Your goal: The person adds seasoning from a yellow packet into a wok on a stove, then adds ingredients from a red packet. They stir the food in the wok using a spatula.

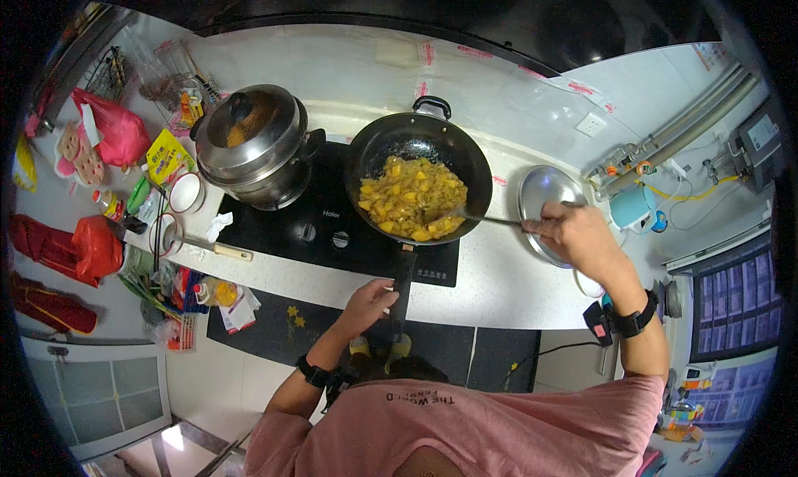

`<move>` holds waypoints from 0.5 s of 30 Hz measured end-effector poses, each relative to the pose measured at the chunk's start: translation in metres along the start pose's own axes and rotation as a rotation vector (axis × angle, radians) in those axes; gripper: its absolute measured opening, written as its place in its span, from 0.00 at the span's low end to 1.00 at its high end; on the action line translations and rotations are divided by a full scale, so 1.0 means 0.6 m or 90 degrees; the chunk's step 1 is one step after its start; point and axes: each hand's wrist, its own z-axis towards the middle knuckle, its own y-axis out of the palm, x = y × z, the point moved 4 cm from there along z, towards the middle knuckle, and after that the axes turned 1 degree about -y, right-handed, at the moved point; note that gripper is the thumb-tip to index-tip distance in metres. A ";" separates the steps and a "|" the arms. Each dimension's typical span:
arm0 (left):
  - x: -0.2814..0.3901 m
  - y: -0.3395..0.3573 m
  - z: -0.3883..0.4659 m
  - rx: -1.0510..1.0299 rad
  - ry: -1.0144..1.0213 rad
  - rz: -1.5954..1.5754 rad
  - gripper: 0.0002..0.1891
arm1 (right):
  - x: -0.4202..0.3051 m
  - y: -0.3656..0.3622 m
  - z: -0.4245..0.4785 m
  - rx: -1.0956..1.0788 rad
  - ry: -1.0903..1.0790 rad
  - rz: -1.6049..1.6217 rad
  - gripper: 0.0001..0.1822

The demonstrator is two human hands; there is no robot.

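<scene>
A dark wok stands on the black cooktop, filled in its lower part with yellow, chunky food in a thick sauce. My right hand grips the handle of a metal cooking utensil at the right of the wok; its far end lies in the food. My left hand is beside the wok's black handle, fingers apart and slightly bent; whether a fingertip touches the handle is unclear. A round metal lid lies on the counter, partly behind my right hand.
A lidded steel steamer pot stands left of the wok. Farther left are white bowls, a ladle or spatula with a pale handle, a crumpled tissue and bottles. A turquoise pitcher stands at the right, near pipes.
</scene>
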 end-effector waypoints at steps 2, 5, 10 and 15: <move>0.007 0.002 0.001 -0.019 0.005 0.013 0.23 | -0.010 0.035 -0.007 0.001 0.015 -0.011 0.10; 0.009 0.006 0.007 -0.040 0.011 0.048 0.24 | -0.035 0.116 0.026 0.056 0.036 -0.069 0.09; -0.003 -0.004 0.013 -0.068 -0.012 0.030 0.24 | 0.000 0.161 0.073 0.060 0.212 0.029 0.13; 0.001 -0.008 0.012 -0.071 0.000 0.008 0.24 | 0.013 0.145 0.088 0.126 0.271 0.071 0.15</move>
